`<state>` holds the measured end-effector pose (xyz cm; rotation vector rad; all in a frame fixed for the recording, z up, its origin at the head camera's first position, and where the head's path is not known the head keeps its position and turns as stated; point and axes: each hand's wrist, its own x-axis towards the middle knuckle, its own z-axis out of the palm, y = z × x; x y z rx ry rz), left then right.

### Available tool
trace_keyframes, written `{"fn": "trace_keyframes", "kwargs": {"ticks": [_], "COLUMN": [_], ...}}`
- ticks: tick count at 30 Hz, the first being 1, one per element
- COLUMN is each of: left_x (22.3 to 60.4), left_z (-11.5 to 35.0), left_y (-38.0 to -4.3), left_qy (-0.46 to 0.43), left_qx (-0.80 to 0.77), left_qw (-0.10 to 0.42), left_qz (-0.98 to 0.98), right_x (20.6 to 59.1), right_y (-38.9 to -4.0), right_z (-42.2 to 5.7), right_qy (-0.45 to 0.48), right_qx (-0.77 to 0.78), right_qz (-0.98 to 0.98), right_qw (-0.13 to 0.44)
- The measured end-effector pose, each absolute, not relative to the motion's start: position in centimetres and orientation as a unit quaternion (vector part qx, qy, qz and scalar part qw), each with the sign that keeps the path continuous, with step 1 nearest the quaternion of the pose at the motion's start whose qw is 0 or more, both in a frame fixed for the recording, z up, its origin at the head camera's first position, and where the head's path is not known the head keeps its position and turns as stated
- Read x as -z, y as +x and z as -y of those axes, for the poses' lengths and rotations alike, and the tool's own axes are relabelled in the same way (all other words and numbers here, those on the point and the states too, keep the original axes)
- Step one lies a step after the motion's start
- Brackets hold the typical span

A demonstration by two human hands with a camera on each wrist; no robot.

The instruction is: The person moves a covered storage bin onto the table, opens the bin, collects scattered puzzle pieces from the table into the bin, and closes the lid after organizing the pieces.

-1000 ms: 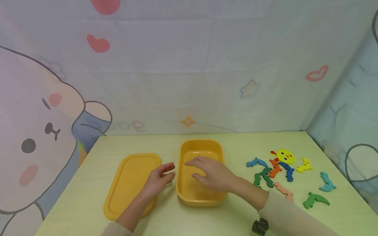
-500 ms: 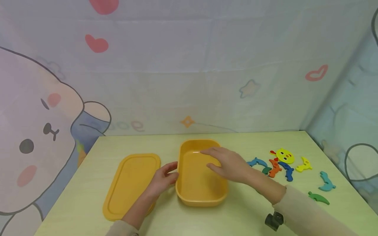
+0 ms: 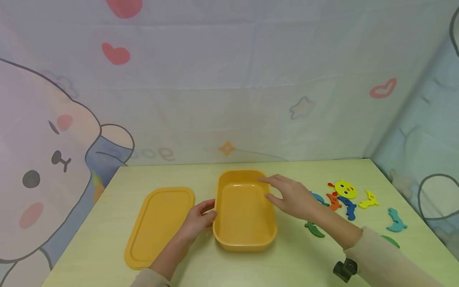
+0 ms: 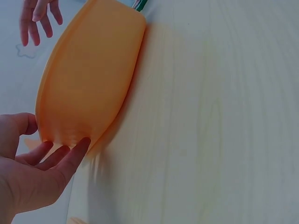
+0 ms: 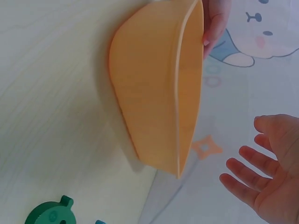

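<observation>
A yellow-orange plastic box (image 3: 245,223) stands upright on the table, its bare floor in sight. My left hand (image 3: 199,219) touches the box's left side. In the left wrist view, the fingers (image 4: 77,154) rest against the outer wall and the thumb meets the rim. My right hand (image 3: 292,196) hovers at the box's right far edge, fingers spread and holding nothing. The right wrist view shows that hand (image 5: 268,163) apart from the box (image 5: 145,84). Left of the box lies a flat lid (image 3: 161,227) of the same colour, partly behind the left forearm.
At right lie several toy pieces: a yellow face disc (image 3: 346,189), an orange piece (image 3: 333,202), a dark blue piece (image 3: 348,208), a yellow piece (image 3: 368,200), a teal piece (image 3: 396,220) and a green piece (image 3: 315,230). The right arm covers others. A printed curtain (image 3: 229,99) hangs behind.
My right hand has moved from over the box's inside to its right far edge. My left hand has shifted right and now touches the box. The box and lid stay put.
</observation>
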<state>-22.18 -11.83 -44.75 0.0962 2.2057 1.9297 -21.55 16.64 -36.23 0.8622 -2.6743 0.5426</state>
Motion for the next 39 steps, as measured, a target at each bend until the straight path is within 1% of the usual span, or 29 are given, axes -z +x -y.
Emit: {"fn": "trace_keyframes", "kwargs": {"ticks": [5,15,23,28,35,39], "left_x": [44.6,44.7,44.7,44.7,44.7,44.6], "left_z": [11.8,11.8,11.8,11.8,11.8,11.7], "left_y": [-22.2,-22.2,-22.1,-22.0,-22.2,-22.2], "left_qy": [0.033,0.04,0.04,0.037,0.033,0.035], "left_qx": [-0.658,-0.656,-0.662,-0.661,-0.66,-0.66], "left_qw": [0.109,0.114,0.109,0.111,0.114,0.113], "left_qz": [-0.745,-0.745,-0.741,-0.741,-0.742,-0.742], "right_x": [36.9,37.7,38.2,38.6,40.0,41.2], "right_y": [-21.4,-20.7,-20.1,-19.7,-18.8,-18.5], "right_z": [-17.4,-19.1,-20.7,-21.5,-22.4,-22.7], "right_qy": [0.275,0.223,0.211,0.171,0.149,0.136], "right_qx": [-0.194,-0.2,-0.179,-0.169,-0.152,-0.148], "right_qz": [0.931,0.947,0.953,0.965,0.973,0.978], "right_qw": [0.141,0.117,0.122,0.1,0.089,0.061]}}
